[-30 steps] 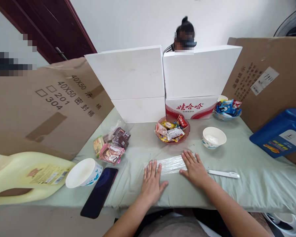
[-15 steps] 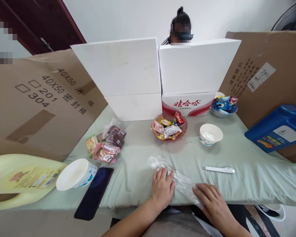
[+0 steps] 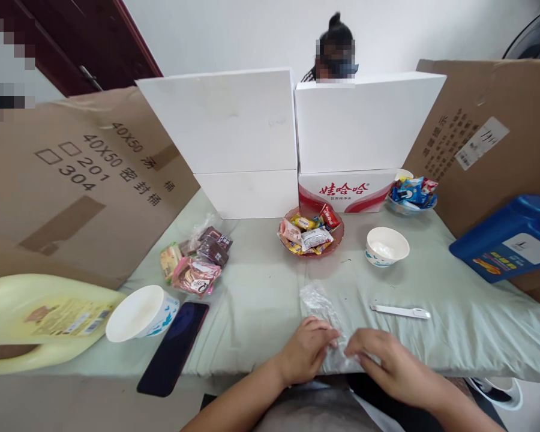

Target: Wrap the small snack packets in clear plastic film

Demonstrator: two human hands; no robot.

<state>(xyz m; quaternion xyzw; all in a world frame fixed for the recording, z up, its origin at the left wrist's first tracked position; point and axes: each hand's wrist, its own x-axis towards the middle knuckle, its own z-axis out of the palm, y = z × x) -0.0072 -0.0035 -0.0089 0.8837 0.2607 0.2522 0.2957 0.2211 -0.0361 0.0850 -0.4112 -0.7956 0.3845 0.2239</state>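
Note:
A crumpled clear plastic bag [image 3: 320, 302] lies at the table's front edge, narrowed into a strip. My left hand [image 3: 309, 349] rests over its middle part, fingers curled together on the film. Close by on the right, my right hand [image 3: 384, 363] pinches the bag's near end between thumb and fingers. The film between the two hands is thin and partly covered by my fingers. Right of the bag lies a white folding knife or cutter [image 3: 400, 311], apart from both hands.
A red bowl of snacks [image 3: 341, 241], a paper bowl [image 3: 387, 255] and a blue bottle [image 3: 499, 240] stand beyond. To the left are wrapped snacks [image 3: 197, 276], a phone [image 3: 173, 351], another paper bowl [image 3: 162, 318] and a yellow jug [image 3: 9, 300]. White boxes [image 3: 220, 126] screen off a person.
My left hand has slid right along the bag. My right hand has gone from lying flat to pinching its near end, and the bag has shortened and shifted right.

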